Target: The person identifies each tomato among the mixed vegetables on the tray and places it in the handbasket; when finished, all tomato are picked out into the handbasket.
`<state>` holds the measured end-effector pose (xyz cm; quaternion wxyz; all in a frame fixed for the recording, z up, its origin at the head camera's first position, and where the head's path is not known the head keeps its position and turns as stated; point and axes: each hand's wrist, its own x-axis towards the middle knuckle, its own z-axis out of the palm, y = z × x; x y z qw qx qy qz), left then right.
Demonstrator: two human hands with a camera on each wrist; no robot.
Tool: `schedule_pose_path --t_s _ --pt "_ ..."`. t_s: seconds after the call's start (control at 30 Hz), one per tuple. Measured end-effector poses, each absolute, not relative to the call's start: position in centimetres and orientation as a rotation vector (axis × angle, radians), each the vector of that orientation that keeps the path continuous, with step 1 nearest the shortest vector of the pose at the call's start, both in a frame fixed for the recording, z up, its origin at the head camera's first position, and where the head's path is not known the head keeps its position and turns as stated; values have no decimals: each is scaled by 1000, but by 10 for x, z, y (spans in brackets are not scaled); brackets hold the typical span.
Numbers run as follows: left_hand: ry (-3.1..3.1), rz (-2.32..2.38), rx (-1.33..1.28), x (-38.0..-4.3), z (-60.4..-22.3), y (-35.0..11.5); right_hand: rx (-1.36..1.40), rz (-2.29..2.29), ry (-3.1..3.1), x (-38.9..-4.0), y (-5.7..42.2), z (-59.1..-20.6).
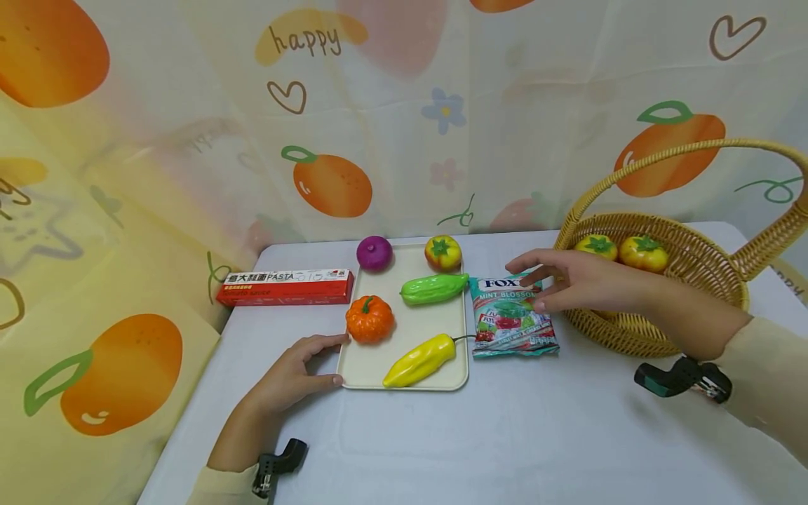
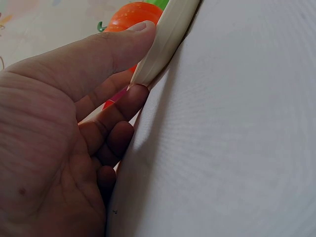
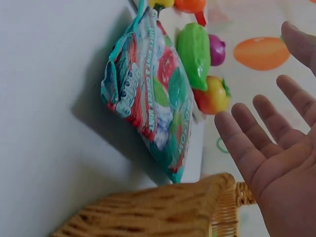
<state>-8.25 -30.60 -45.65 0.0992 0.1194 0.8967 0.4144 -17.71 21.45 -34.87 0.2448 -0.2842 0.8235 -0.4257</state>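
My left hand (image 1: 293,372) touches the left edge of a cream tray (image 1: 369,368), its thumb near the front corner and fingertips farther up the side. On the tray lie an orange toy pumpkin (image 1: 369,320), a yellow pepper (image 1: 421,360), a bumpy green vegetable (image 1: 434,289), a purple onion (image 1: 374,254) and a red-yellow tomato (image 1: 443,253). My right hand (image 1: 583,280) hovers with spread fingers, holding nothing, over the right side of a teal candy bag (image 1: 511,326). The right wrist view shows a gap between this hand and the bag (image 3: 153,94).
At the right stands a wicker basket (image 1: 707,256) with a tall arched handle; more tomatoes (image 1: 644,254) sit inside, partly hidden by my right forearm. A red pasta box (image 1: 287,289) lies left of the tray's far end. A printed cloth hangs behind the white table.
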Motion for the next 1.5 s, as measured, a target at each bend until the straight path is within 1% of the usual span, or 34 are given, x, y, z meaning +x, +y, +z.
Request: schedule_pose_path --t_s 0.33,0.77,1.23,1.5 --pt "2651 1222 357 -83 -458 -307 -722 -1212 2296 -185 193 -355" --pt "2644 1221 344 -83 -457 -307 -635 -1230 2372 -205 165 -365" --pt "2643 1216 355 -83 -456 -308 -595 -1350 2397 -231 152 -380" --pt "2632 1226 332 -82 -456 -307 -596 -1442 2349 -239 137 -387"
